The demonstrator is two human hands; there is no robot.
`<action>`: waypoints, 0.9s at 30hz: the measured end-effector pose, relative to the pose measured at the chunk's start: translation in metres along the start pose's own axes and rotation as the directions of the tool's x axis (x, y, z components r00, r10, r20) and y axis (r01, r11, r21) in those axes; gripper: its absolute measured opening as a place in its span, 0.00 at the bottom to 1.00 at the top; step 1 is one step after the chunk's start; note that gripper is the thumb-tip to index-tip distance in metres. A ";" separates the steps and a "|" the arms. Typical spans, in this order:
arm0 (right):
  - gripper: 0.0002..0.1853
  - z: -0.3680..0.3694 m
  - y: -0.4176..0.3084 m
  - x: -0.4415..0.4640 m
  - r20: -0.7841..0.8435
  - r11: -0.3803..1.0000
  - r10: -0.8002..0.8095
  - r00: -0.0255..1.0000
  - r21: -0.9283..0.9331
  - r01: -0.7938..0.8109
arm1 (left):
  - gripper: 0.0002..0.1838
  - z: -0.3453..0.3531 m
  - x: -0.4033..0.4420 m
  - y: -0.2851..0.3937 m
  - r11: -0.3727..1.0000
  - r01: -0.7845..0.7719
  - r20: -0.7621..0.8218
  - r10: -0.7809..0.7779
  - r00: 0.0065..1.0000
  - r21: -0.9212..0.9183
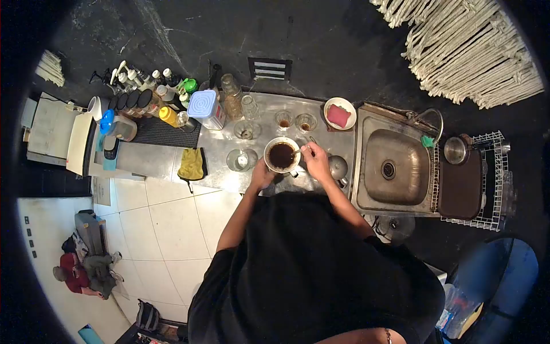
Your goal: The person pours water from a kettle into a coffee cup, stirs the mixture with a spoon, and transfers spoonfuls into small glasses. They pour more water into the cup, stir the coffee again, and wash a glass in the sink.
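Note:
A white cup (268, 150) filled with dark brown liquid that looks like coffee is above the steel counter, near its front edge. My left hand (262, 175) is closed round the cup's lower left side. In my right hand (314, 160) a thin metal spoon (297, 152) is pinched, its lower end reaching into the liquid. Left of the cup stands a clear glass (241, 160). Behind it are two small glasses, the left one (283, 119) and the right one (306, 122), each with a little brown liquid. A round metal pot (338, 167) sits right of my right hand.
A bowl (332, 122) with a pink sponge (338, 116) stands behind right, beside the steel sink (421, 166). At left are a yellow cloth (192, 164), a blue-lidded tub (207, 112) and several bottles. A dish rack (492, 172) stands far right. A person (74, 275) sits far left.

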State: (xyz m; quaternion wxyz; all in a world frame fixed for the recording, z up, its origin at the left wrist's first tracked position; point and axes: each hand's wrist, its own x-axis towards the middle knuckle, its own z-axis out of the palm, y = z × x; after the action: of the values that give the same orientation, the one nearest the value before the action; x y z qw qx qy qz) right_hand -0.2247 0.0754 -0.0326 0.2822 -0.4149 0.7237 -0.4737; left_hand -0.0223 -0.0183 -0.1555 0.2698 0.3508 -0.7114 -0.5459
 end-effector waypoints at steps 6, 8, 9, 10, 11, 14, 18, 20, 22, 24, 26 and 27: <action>0.17 -0.001 0.001 0.000 0.016 1.000 0.019 1.000 0.021 -0.019 | 0.31 -0.001 -0.002 0.009 0.998 0.062 0.020 -0.062 0.998 -0.013; 0.17 0.002 0.003 0.000 -0.036 0.998 -0.010 0.999 0.065 0.012 | 0.31 0.000 -0.001 0.003 0.998 0.054 0.025 -0.055 0.998 0.010; 0.17 0.002 0.002 0.001 -0.036 0.998 -0.011 0.999 0.066 0.013 | 0.31 -0.001 -0.002 0.007 0.999 0.052 0.005 -0.052 0.999 0.017; 0.17 0.001 0.002 0.001 -0.019 0.999 0.003 1.000 0.047 -0.002 | 0.30 -0.001 -0.003 0.011 0.998 0.050 -0.016 -0.050 0.999 0.025; 0.17 0.000 0.002 0.001 -0.003 0.999 0.018 1.000 0.028 -0.018 | 0.30 -0.002 -0.003 0.014 0.998 0.051 -0.017 -0.051 0.999 0.025; 0.16 0.003 0.004 0.001 -0.056 0.997 0.005 0.998 0.076 0.000 | 0.30 -0.004 -0.001 0.029 0.996 0.088 0.042 -0.087 0.995 -0.008; 0.16 0.000 0.001 0.001 0.017 1.000 -0.001 1.000 -0.002 0.001 | 0.31 -0.003 0.000 0.014 0.999 0.034 0.040 -0.032 0.999 -0.038; 0.16 0.003 0.001 0.000 -0.057 0.998 -0.050 0.997 0.043 0.052 | 0.31 -0.001 0.000 0.015 0.998 0.046 0.029 -0.045 0.999 -0.033; 0.16 0.002 0.004 0.001 -0.035 0.998 -0.044 0.998 0.042 0.046 | 0.31 -0.002 0.000 0.020 0.998 0.065 0.035 -0.065 0.997 -0.006; 0.16 0.002 0.004 0.001 -0.013 0.998 -0.037 0.999 0.040 0.037 | 0.31 -0.003 -0.002 0.015 0.999 -0.001 0.008 0.001 1.000 -0.042; 0.16 0.001 0.001 0.001 -0.037 0.999 -0.009 0.999 0.036 0.010 | 0.31 -0.004 -0.001 0.011 0.997 -0.071 0.016 0.071 0.997 -0.001; 0.16 0.000 0.002 0.001 -0.037 0.999 -0.009 0.999 0.036 0.011 | 0.31 -0.004 -0.001 0.015 0.997 -0.072 0.015 0.072 0.997 -0.001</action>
State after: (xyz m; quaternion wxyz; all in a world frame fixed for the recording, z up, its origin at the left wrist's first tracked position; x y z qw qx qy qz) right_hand -0.2254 0.0747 -0.0343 0.2738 -0.4044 0.7180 -0.4959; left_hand -0.0217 -0.0174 -0.1402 0.2837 0.3208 -0.7255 -0.5387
